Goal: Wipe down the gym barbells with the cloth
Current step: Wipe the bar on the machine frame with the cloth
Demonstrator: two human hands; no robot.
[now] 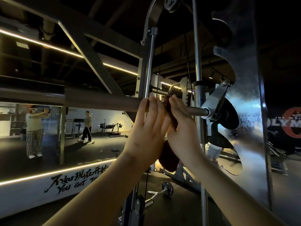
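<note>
Barbell (105, 101) runs level across the machine at head height, its right end carried in a metal bracket (215, 101) on a bright upright guide rod (197, 54). Both hands are raised to it, side by side and nearly touching, just left of that bracket.

The dark reddish cloth (167, 157) is caught between them. Its upper part lies against the bar and the rest hangs in a bunch below the wrists. The left hand (147, 126) has its fingers straight and together, laid flat up against the bar, tips at its top edge. The right hand (184, 129) is curled around the cloth where it meets the bar, fingertips hooked over the top. How far the cloth wraps behind the bar I cannot tell.

Below the wall mirror (48, 136) runs a white band (24, 198) with black brush lettering. It shows a row of Chinese characters, partly behind the left forearm, and under them "YOU GOT TH", the rest hidden. On the dark wall at far right a sign (283, 124) shows pale letters "OLYM" over a red ring, cut off by the edge. A short bar with small plates (162, 191) lies on the floor below the hands.
</note>
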